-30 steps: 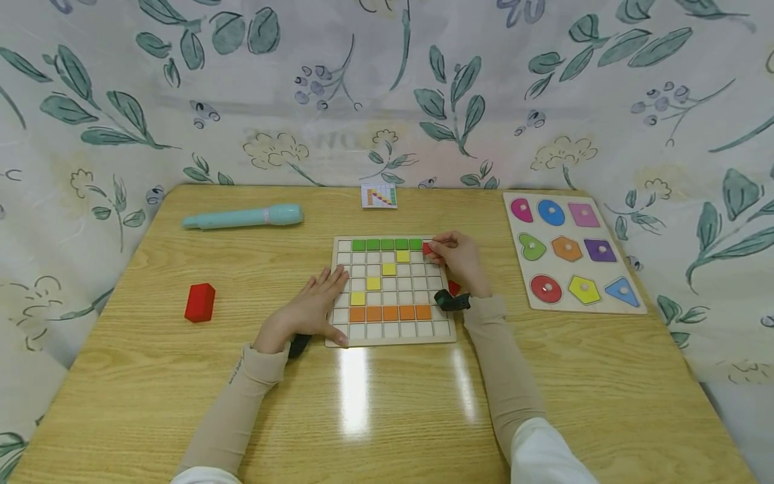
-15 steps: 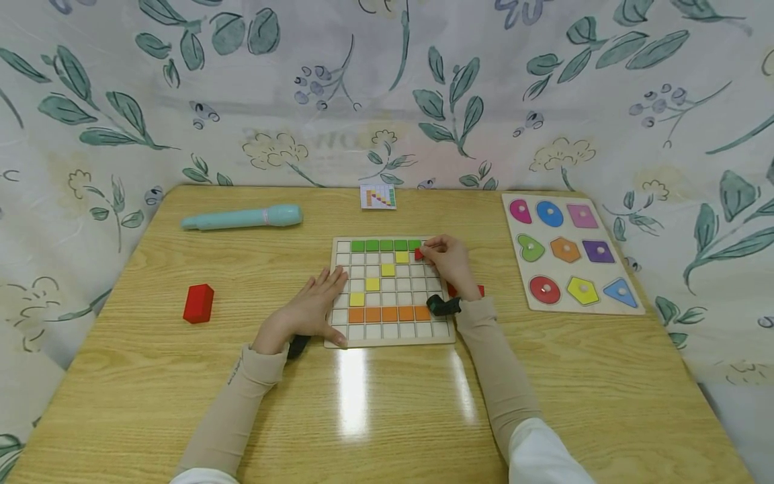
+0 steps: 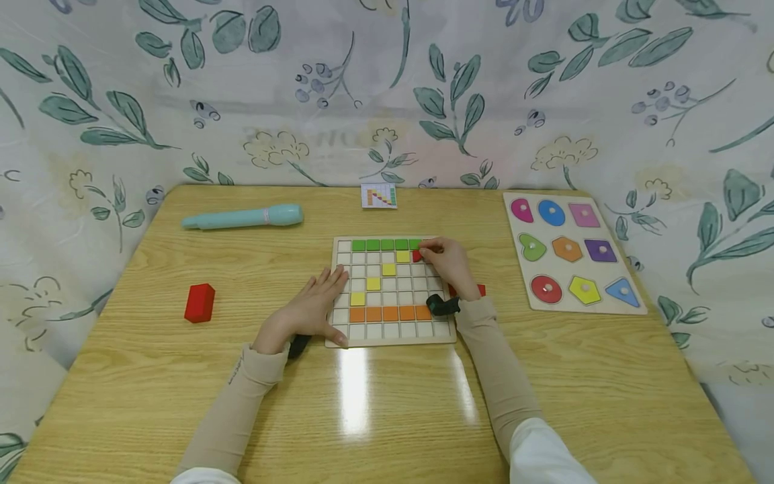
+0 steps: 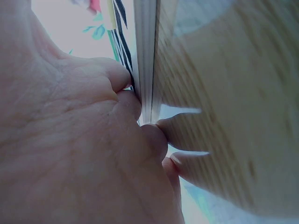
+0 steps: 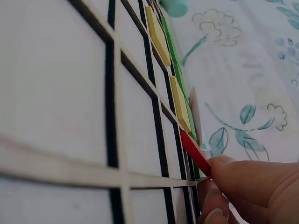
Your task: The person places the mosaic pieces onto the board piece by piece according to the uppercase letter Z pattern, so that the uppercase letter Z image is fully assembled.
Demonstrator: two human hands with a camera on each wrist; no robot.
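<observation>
A white grid board (image 3: 392, 331) in a wooden frame lies mid-table, with a row of green tiles (image 3: 388, 245) along its far side, yellow tiles (image 3: 389, 269) on a diagonal and orange tiles (image 3: 390, 314) in a row near the front. My right hand (image 3: 450, 264) pinches a red square tile (image 5: 196, 153) between thumb and fingers, in the second row, right beside the farthest yellow tile. In the right wrist view the tile tilts over its cell. My left hand (image 3: 311, 306) rests with spread fingers on the board's left edge; its fingertips touch the frame in the left wrist view.
A red block (image 3: 199, 302) stands at the left; another red piece (image 3: 478, 290) is partly hidden behind my right wrist. A turquoise pen-shaped object (image 3: 244, 216) lies at the back left. A small pattern card (image 3: 379, 196) and a shape puzzle board (image 3: 565, 252) are also on the table.
My right hand has moved slightly left and nearer with the red tile, from the board's upper right corner to the second row by the yellow tile. My left hand has stayed in place.
</observation>
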